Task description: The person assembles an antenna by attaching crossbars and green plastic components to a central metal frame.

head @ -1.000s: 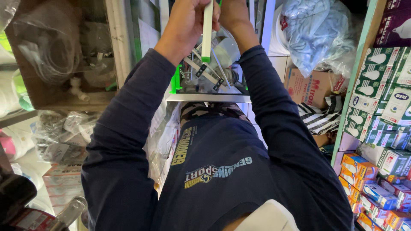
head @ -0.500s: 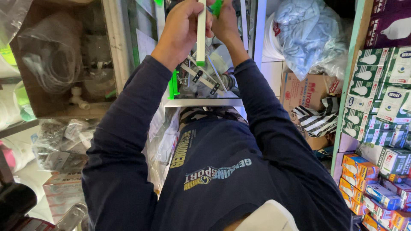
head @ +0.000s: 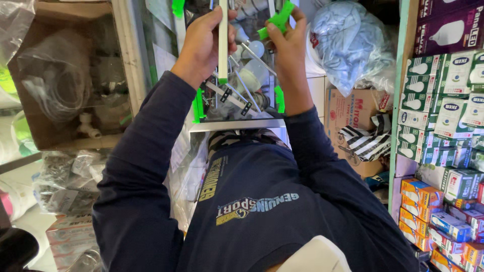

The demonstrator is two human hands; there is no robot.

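From the head camera, the left hand [head: 201,43] is wrapped around a white tube [head: 223,43] held upright above the glass case [head: 237,123]. Just right of the tube, the right hand [head: 288,43] pinches a green clip [head: 276,20] between its fingertips. Right of the case hang a blue plastic bag [head: 348,45] and stacked bulb boxes [head: 443,95].

Both arms raised, left hand [head: 204,43] fisted, right hand [head: 287,40] pinching

One head-worn view — looking steeply down, close over the torso.
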